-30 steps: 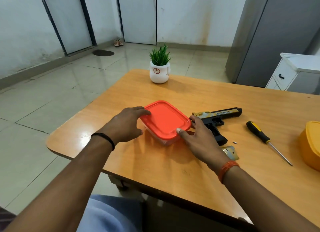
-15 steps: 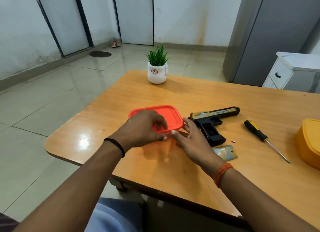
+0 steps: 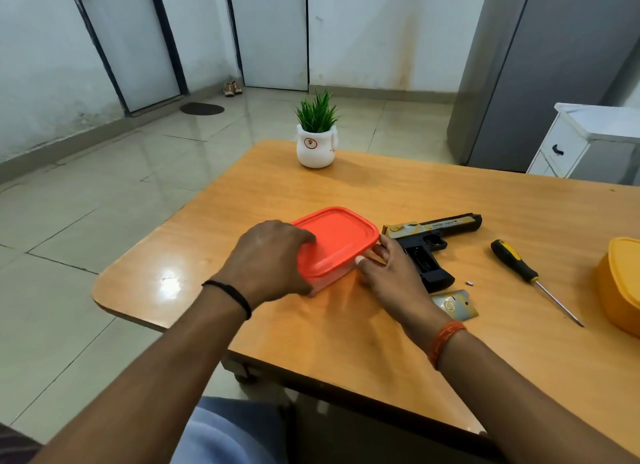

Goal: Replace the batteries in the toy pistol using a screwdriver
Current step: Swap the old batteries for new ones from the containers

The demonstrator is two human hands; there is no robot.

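A clear container with a red lid [image 3: 341, 242] sits on the wooden table [image 3: 381, 193]. My left hand [image 3: 270, 259] grips its left end, fingers curled over the lid's edge. My right hand [image 3: 394, 276] rests against its right side, thumb tip at the lid's rim and fingers fairly straight. Just right of it lies the black and gold toy pistol [image 3: 433, 231], grip toward me with the battery bay uncovered. The gold battery cover [image 3: 455, 304] and a tiny screw [image 3: 470, 283] lie near the grip. Farther right lies the black and yellow screwdriver [image 3: 516, 261].
A yellow container [image 3: 623, 283] stands at the table's right edge. A small potted plant [image 3: 317, 134] stands at the far side. A white drawer unit [image 3: 571, 141] and a grey cabinet [image 3: 536, 65] stand beyond the table on the right.
My left hand moved from the container's left side onto its lid and now grips the left end. The right hand stayed at the right side. The view shifted slightly.
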